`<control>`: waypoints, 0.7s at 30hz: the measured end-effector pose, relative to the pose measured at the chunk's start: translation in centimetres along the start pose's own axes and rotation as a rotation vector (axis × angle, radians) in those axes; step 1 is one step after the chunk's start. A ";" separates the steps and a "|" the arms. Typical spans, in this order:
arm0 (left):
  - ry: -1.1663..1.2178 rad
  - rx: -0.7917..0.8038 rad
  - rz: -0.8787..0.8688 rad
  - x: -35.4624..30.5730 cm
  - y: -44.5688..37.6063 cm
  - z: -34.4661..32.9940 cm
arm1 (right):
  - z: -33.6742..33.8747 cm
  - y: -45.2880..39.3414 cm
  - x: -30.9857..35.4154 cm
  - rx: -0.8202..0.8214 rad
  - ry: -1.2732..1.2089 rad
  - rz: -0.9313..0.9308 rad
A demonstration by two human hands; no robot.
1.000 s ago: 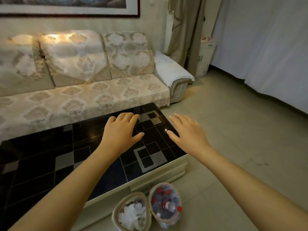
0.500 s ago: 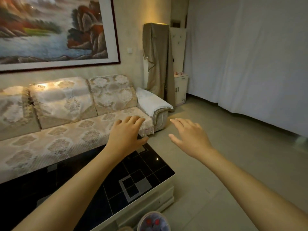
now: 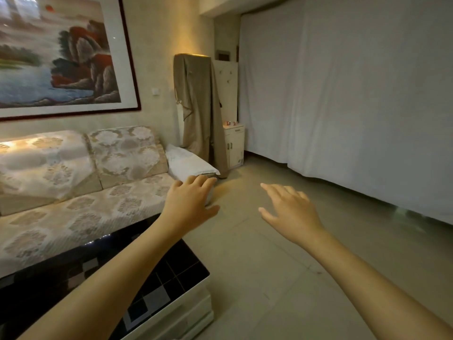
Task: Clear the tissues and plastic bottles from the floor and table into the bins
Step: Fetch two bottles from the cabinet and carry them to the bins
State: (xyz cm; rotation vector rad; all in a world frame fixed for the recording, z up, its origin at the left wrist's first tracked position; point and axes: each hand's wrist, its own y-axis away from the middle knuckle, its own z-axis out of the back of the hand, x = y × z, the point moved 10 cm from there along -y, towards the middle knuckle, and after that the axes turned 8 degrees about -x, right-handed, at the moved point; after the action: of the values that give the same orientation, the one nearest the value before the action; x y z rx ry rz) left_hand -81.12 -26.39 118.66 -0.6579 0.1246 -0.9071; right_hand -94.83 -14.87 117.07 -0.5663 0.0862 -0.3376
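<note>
Over the floor [image 3: 282, 253] beyond the table [image 3: 171, 273], left hand [image 3: 190, 204] and right hand [image 3: 291, 212] spread wide, empty; no tissues, bottles or bins in view, perhaps hidden below frame, so strays risk being missed.

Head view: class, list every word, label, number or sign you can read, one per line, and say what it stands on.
No legible text anywhere in this view.
Painting: no inscription can be made out.
Cabinet: the small items on top are too small and blurred to read.
Table, sofa, curtain: only patterns or plain cloth.
</note>
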 end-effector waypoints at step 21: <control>0.103 0.137 -0.070 -17.4 -23.8 -18.0 | -9.7 -9.3 -28.8 0.072 0.070 -0.181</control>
State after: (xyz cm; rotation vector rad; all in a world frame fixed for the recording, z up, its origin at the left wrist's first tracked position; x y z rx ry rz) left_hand -115.01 -32.07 115.07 -0.4913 0.1308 -1.0082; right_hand -126.27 -17.44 113.58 -0.4924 0.0902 -0.5344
